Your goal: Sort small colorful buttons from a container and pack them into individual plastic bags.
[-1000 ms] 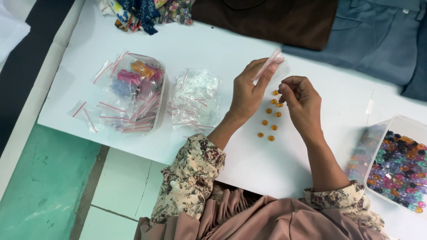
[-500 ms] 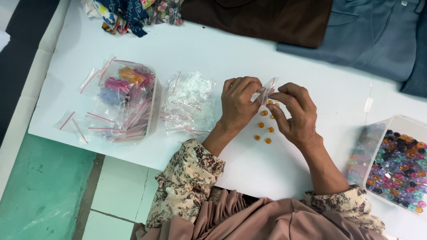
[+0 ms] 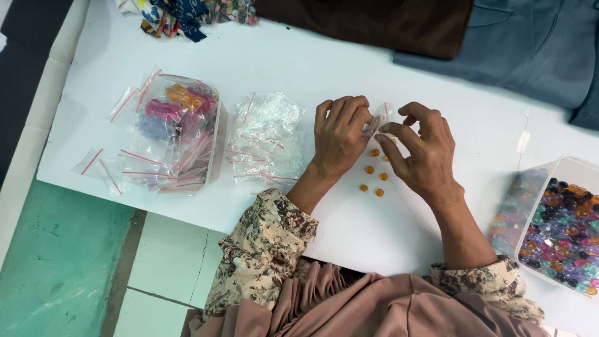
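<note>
My left hand (image 3: 339,134) and my right hand (image 3: 424,153) meet over the white table (image 3: 299,62), both pinching a small clear zip bag (image 3: 377,120) between the fingertips. Just below the bag, several small orange beads (image 3: 374,171) lie loose on the table between my two hands. What is inside the bag I cannot tell.
A pile of empty clear zip bags (image 3: 265,140) lies left of my hands. Further left stands a clear tub (image 3: 178,134) of filled bead bags. A clear box of mixed coloured beads (image 3: 561,224) sits at the right edge. Brown and grey cloth (image 3: 437,25) lie along the far side.
My hands have lowered the small bag from upright toward the table and drawn together on it. The view has shifted slightly; the orange beads stay in place.
</note>
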